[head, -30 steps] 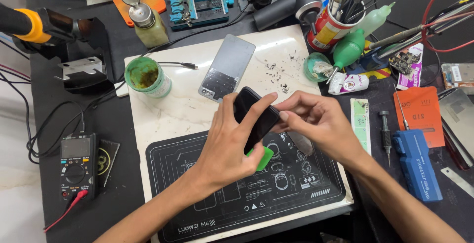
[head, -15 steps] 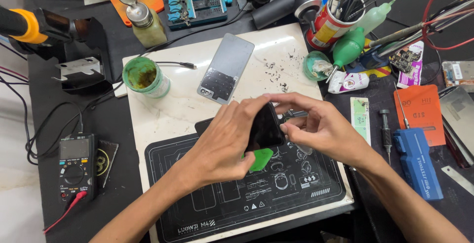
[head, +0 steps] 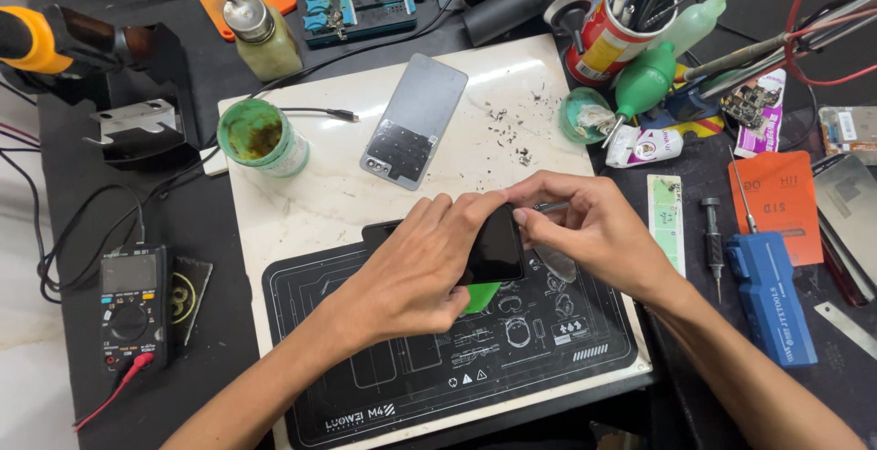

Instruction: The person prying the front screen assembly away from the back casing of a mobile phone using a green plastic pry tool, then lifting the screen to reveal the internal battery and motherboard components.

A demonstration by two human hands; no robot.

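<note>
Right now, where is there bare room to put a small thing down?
Bare marble lies between the green pot and the grey back cover. The black mat's front is bare. Around the tool cup it is crowded.

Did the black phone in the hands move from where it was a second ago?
Yes. The black phone now lies flatter, swung further from the silver back cover, held by the left hand and right hand.

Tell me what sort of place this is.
Most likely a phone repair bench. Both hands work on a dark phone over a black repair mat; a detached phone back cover lies on the white slab, and a multimeter sits nearby.
</note>
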